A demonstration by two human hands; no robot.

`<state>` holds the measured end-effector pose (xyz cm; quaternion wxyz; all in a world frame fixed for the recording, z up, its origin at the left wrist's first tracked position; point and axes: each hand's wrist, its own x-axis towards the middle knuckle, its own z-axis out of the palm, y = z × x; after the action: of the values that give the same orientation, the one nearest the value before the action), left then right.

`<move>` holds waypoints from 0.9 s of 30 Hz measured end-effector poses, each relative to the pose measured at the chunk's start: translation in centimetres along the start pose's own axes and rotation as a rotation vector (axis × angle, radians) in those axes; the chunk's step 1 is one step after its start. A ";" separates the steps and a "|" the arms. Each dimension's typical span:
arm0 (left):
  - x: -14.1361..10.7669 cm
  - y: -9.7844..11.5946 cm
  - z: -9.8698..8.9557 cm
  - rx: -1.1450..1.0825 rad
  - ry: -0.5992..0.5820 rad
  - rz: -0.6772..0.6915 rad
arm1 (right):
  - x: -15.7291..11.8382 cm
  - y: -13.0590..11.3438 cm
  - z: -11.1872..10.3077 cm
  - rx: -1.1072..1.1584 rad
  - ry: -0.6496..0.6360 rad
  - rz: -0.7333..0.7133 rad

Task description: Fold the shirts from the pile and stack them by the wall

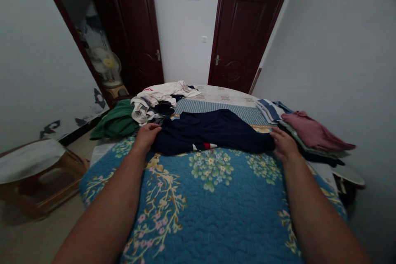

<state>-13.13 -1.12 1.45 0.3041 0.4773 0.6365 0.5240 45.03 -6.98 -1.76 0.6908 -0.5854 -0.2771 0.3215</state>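
A dark navy garment with a small white and red mark on its near edge lies stretched sideways over a blue floral quilted cover. My left hand pinches its left end, fingers pressed together at the cloth. At the opposite end, my right hand has its fingers closed on the garment's right end. The fabric between both hands looks wrinkled and partly folded.
To the left lie a green garment and a rumpled heap of light clothes. Folded clothes with a pink one on top are stacked at the right. A stool stands at the left.
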 end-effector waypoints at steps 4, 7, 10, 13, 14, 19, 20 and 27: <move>0.4 -0.4 -0.2 0.078 0.065 -0.008 | -0.1 1.1 -0.2 -0.548 -0.061 -0.098; 0.5 -0.5 -0.7 0.072 0.058 -0.049 | 0.3 1.3 -0.7 -0.970 -0.074 -0.259; 0.5 -0.5 -1.2 0.068 0.012 -0.089 | 0.9 1.2 -1.4 -1.257 -0.051 -0.330; 0.4 -0.7 -1.6 0.098 -0.054 -0.111 | 1.4 1.0 -2.1 -1.410 -0.016 -0.249; 0.4 -0.7 -1.7 0.117 -0.073 -0.112 | 1.6 0.9 -2.3 -1.430 -0.018 -0.224; 0.3 -0.7 -2.2 0.254 -0.106 -0.028 | 2.1 0.7 -2.6 -1.453 -0.104 -0.191; 0.3 -0.7 -2.3 0.293 -0.134 0.011 | 2.0 0.7 -2.5 -1.444 -0.124 -0.185; -0.1 0.0 -2.0 0.379 -0.277 0.130 | -0.2 -0.8 -1.5 -1.096 0.101 -0.322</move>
<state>-14.87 -2.00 2.01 0.2594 0.6330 0.6436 0.3432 46.14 -8.21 -1.26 0.3390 -0.8232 -0.4554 -0.0068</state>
